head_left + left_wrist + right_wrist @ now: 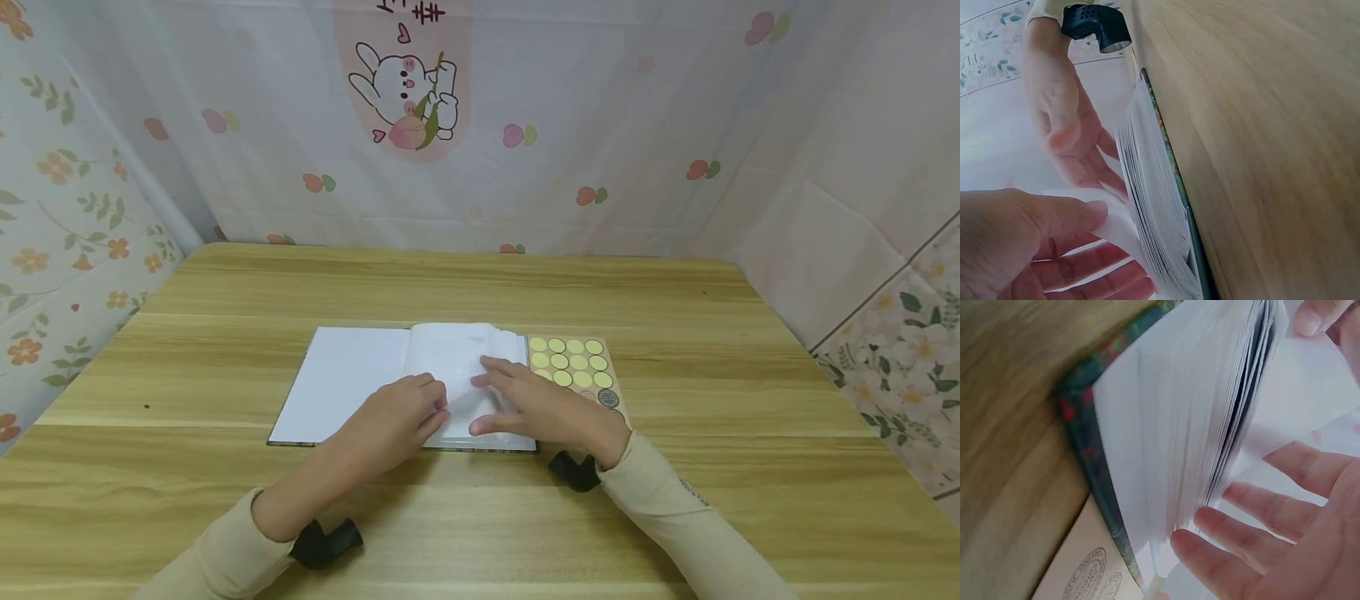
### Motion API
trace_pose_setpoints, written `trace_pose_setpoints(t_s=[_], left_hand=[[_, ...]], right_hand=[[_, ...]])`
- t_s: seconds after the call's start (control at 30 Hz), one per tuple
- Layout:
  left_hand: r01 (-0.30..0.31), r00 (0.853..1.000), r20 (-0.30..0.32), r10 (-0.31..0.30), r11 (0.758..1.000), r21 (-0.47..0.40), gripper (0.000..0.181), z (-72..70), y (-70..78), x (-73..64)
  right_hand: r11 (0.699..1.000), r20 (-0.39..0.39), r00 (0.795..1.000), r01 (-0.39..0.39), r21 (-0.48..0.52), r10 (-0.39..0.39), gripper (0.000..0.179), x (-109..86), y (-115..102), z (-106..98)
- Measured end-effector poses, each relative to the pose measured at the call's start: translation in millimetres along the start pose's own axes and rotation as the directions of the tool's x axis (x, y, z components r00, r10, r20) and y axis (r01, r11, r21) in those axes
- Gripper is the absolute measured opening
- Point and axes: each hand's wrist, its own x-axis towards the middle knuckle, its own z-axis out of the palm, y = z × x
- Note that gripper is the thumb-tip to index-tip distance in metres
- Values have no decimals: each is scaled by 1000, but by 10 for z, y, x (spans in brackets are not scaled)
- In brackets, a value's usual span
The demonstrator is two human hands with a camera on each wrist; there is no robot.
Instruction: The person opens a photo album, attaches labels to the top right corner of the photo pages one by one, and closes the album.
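Observation:
An open book [348,371] with thick white pages lies flat on the table, its white inside cover to the left. Along the edge of its cover [1097,462] runs a dark green pattern with red spots. My left hand [397,417] pinches a lifted page [1124,226] between thumb and fingers. My right hand [547,406] reaches over the right side of the book, fingers spread and fairly straight. In the right wrist view its fingertips [1210,519] touch the edges of the page stack [1172,437].
Right of the book lies a tan sheet [617,367] with rows of yellow round stickers and some dark printed circles, partly behind my right hand. Black wrist cameras [326,543] sit at both cuffs. A patterned white curtain [562,108] hangs behind the wooden table [480,287].

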Motion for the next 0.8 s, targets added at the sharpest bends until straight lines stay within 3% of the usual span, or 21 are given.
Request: trace_pose_setpoints(t_s=[0.4,0.8], left_hand=[[171,985,34,-168,970,-171,13,-99,-17,33],[242,970,40,-239,960,-143,17,-314,-70,29]], right_hand=[[998,-26,999,-37,-52,36,91,1,-18,21],[991,-12,1000,-1,-135,0,72,1,-6,25]])
